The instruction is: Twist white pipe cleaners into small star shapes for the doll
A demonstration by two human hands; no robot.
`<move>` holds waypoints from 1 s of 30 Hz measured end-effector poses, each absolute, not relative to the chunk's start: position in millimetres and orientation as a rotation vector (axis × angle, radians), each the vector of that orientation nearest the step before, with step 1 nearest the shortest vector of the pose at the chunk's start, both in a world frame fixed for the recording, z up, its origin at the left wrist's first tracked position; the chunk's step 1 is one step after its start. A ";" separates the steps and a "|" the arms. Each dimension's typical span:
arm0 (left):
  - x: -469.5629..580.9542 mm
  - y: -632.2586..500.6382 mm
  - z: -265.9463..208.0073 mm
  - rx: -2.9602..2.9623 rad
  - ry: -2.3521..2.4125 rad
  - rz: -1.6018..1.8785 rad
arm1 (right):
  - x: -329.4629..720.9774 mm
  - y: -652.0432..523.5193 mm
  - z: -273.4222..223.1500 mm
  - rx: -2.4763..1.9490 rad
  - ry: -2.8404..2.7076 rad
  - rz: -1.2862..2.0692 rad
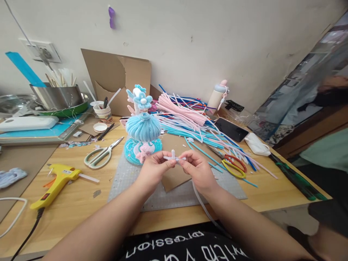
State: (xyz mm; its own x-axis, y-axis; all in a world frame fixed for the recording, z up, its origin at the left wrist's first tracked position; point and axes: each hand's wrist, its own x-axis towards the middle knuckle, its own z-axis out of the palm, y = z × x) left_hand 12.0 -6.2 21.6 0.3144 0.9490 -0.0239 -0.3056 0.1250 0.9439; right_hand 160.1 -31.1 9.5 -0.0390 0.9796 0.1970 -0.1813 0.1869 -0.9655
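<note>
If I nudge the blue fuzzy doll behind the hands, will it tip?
Probably not easily: the doll sits on a wide round base on the mat. It looks light and fluffy, so it would likely slide. The flower topknot seems delicate and may bend.

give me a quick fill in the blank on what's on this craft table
1. Both hands, left hand and right hand, pinch a small white ____ piece.
2. The glue gun lying left of the hands is ____ in colour.
3. The pale green scissors lie ____ on the wooden table.
4. The fluffy figure behind the hands is mostly ____.

Missing words: pipe cleaner; yellow; closed; blue
</note>
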 end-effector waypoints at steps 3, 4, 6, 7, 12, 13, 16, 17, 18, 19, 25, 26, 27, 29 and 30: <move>12.7 -6.2 20.8 1.011 0.755 1.073 | 159.8 -31.1 8.7 -0.919 -1.202 1.208; 12.8 -5.9 20.3 0.999 0.749 1.078 | 159.7 -31.5 8.8 -0.929 -1.207 1.210; 13.1 -5.2 19.4 0.976 0.741 1.093 | 159.8 -33.1 10.3 -0.980 -1.255 1.165; 13.2 -4.8 19.0 0.964 0.742 1.099 | 160.1 -34.5 11.8 -1.023 -1.298 1.113; 14.3 -6.1 18.9 0.974 0.853 1.160 | 160.8 -48.4 26.9 -1.426 -1.680 0.531; 14.6 -7.0 19.0 0.988 0.895 1.180 | 160.0 -51.8 30.2 -1.493 -1.765 0.349; 15.1 -9.9 19.0 1.054 0.995 1.210 | 156.5 -59.5 38.8 -1.515 -1.994 -0.080; 15.0 -10.6 19.2 1.088 1.014 1.207 | 155.9 -60.8 41.6 -1.483 -2.064 -0.149; 14.7 -11.1 19.6 1.129 1.029 1.196 | 155.9 -61.3 44.9 -1.443 -2.129 -0.180; 14.2 -11.3 20.3 1.177 1.039 1.177 | 157.0 -61.1 49.0 -1.402 -2.185 -0.179; 10.0 -10.2 28.2 1.406 0.873 0.851 | 182.2 -42.5 84.3 -1.334 -2.337 0.287; 9.4 -10.2 28.8 1.391 0.842 0.791 | 187.2 -36.7 87.8 -1.324 -2.324 0.458; 8.8 -10.3 29.0 1.357 0.815 0.744 | 191.5 -30.6 89.5 -1.277 -2.303 0.683; 7.8 -10.5 28.3 1.248 0.757 0.693 | 197.4 -19.2 87.0 -1.154 -2.195 1.082; 7.3 -10.5 27.6 1.187 0.724 0.683 | 198.7 -14.6 83.3 -1.094 -2.124 1.182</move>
State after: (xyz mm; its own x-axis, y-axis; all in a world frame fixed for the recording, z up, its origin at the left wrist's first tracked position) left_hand 7.3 -10.5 27.6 0.5962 0.7912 -0.1365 -0.0906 0.2352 0.9677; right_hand 198.7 -14.6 83.3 -0.5706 0.8210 0.0217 0.4144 0.3106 -0.8555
